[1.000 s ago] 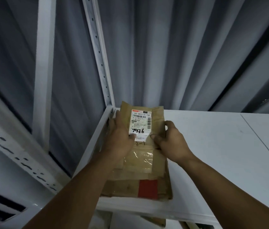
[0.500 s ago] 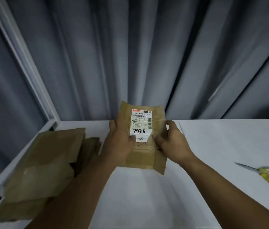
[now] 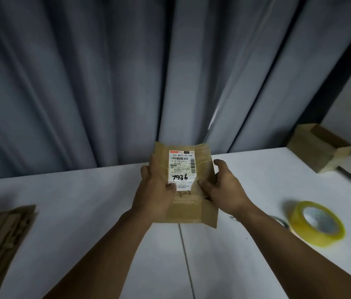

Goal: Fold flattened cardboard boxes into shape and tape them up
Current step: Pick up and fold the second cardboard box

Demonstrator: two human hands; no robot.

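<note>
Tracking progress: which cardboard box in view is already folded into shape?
The plain box at far right, standing as a block. The labelled box in the left hand and right hand, and the stack at left, are flat.

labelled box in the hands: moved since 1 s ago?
Yes. The labelled box, gripped by the left hand and right hand, was over the flat cardboard stack then; now it is well right of it, nearer the tape roll.
</note>
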